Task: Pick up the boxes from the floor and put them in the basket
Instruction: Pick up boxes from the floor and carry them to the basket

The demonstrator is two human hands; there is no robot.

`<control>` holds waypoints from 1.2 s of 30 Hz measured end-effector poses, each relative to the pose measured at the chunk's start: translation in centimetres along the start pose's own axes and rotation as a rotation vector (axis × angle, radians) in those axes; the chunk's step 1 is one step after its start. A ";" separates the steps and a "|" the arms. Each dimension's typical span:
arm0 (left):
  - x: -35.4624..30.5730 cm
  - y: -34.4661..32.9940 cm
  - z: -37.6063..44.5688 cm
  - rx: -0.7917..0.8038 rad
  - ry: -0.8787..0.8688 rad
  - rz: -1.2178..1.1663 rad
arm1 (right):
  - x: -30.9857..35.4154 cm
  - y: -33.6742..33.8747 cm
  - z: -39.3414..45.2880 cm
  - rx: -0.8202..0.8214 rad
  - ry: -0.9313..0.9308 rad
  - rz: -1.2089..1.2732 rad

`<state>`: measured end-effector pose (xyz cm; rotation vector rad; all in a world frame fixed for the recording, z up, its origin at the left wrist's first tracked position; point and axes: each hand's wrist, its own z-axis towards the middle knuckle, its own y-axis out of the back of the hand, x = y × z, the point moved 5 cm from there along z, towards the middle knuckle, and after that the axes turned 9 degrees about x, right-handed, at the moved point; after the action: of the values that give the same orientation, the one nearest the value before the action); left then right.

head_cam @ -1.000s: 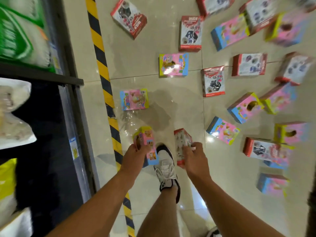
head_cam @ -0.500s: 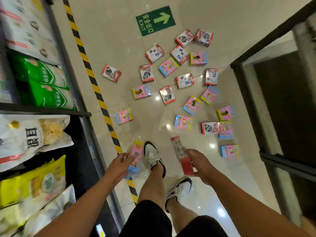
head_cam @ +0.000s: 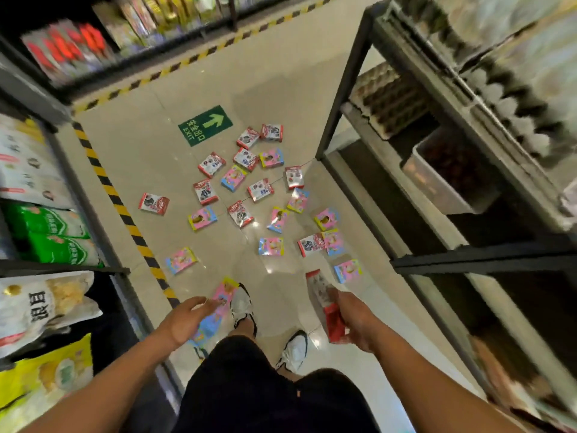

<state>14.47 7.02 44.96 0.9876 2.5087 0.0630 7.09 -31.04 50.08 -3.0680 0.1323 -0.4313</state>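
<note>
A shop aisle: stocked shelves of packaged goods, egg trays, floor exit sign.

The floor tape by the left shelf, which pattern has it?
Yellow and black stripes, head view.

Head view: occlusions, crops, blur

Left hand covers the middle of the pink box, fingers hidden behind it; right hand hides the near side of the red box, print on both illegible. Right-side shelving motion-blurred, its contents unreadable. Goods on the far shelf smeared. Print on the floor boxes too small to read. Both forearms run off the bottom edge.
</note>
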 end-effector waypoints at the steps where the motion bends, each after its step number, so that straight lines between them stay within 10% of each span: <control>1: -1.2 0.0 -1.1 -0.004 -0.014 0.010 | -0.2 0.6 -0.9 0.003 0.022 0.002; 19: -14.5 6.7 -2.5 0.217 -0.118 0.513 | -11.3 2.0 -9.6 -0.392 0.082 0.409; 36: -27.3 -32.1 -12.4 0.560 -0.501 1.262 | -43.8 -9.1 -14.2 -0.719 -0.107 1.168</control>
<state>6.50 -33.37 60.28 2.2922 1.1423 -0.4573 -38.09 -18.46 52.19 -2.8096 2.2748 -0.1242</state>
